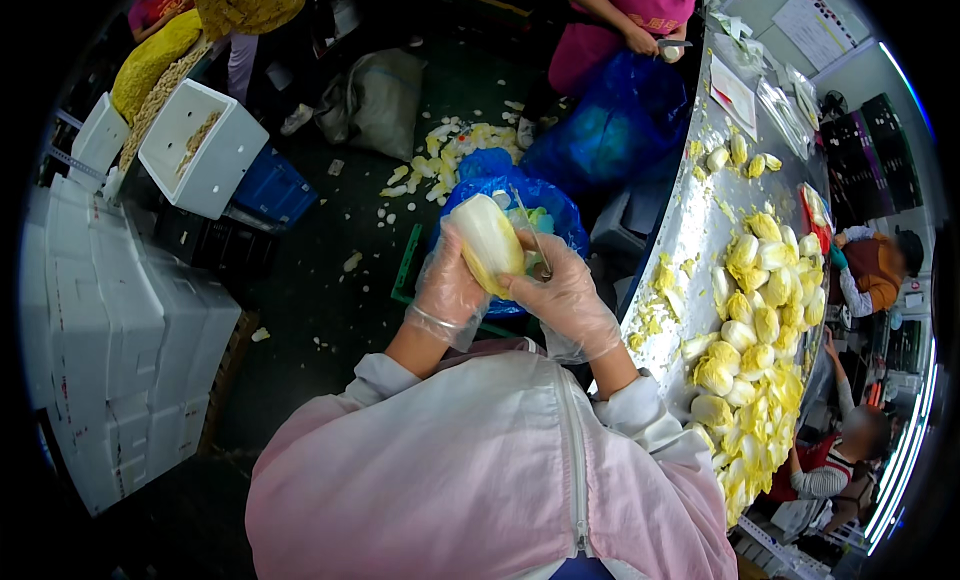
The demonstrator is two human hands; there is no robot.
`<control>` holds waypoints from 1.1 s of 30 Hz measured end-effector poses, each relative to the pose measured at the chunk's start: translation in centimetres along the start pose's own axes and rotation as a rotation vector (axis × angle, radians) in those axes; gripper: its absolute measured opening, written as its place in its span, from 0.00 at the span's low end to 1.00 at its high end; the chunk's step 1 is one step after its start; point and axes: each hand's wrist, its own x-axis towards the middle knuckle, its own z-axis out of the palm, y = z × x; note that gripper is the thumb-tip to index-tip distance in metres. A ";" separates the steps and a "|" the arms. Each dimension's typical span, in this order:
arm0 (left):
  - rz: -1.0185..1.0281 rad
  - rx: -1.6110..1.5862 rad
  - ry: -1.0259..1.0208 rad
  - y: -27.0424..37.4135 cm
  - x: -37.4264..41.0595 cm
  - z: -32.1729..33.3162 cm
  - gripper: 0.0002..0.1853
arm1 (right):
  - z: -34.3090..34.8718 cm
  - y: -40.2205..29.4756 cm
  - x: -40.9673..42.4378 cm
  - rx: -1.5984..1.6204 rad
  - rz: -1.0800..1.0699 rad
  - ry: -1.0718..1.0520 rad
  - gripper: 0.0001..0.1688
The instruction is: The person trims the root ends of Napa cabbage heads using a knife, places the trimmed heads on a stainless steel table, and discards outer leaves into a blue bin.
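Observation:
Both my hands wear clear plastic gloves and are raised before my chest. My left hand (452,278) grips a pale napa cabbage head (486,238) from its left side. With thumb and fingers, my right hand (551,283) touches the yellow leafy lower end of the cabbage and also holds a knife (531,231), whose thin blade points up and away. Beneath my hands is a blue plastic bag (562,205) with cabbage trimmings inside. Many napa cabbage heads (766,287) and loose yellow leaves (761,422) lie on the metal table (645,302) to my right.
Trimmings (450,151) litter the floor ahead, near a woven sack (382,99). A co-worker in a pink apron (637,17) stands by another blue bag (615,129). White foam boxes (112,302) are stacked at left. Other people work beyond the table.

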 end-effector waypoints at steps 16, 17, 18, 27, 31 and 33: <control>0.290 0.549 -0.215 1.0 -0.1 1.0 0.40 | -0.4 1.6 -1.0 0.454 0.493 -0.050 0.17; 0.299 0.675 -0.197 1.0 -0.1 1.2 0.39 | -0.4 1.6 -1.1 0.390 0.447 0.003 0.18; 0.308 0.803 -0.176 1.2 -0.2 1.6 0.39 | -0.3 1.6 -1.1 0.326 0.402 0.055 0.19; 0.101 0.620 -0.172 0.3 -1.0 2.0 0.36 | -0.9 -0.3 -0.5 -0.002 -0.041 0.097 0.35; 0.139 0.589 -0.188 0.3 -1.1 1.8 0.40 | -1.8 -1.5 -0.2 -0.100 0.050 -0.010 0.37; 0.152 0.619 -0.196 0.4 -0.9 1.3 0.43 | -1.5 -0.9 -0.1 -0.105 -0.057 0.014 0.38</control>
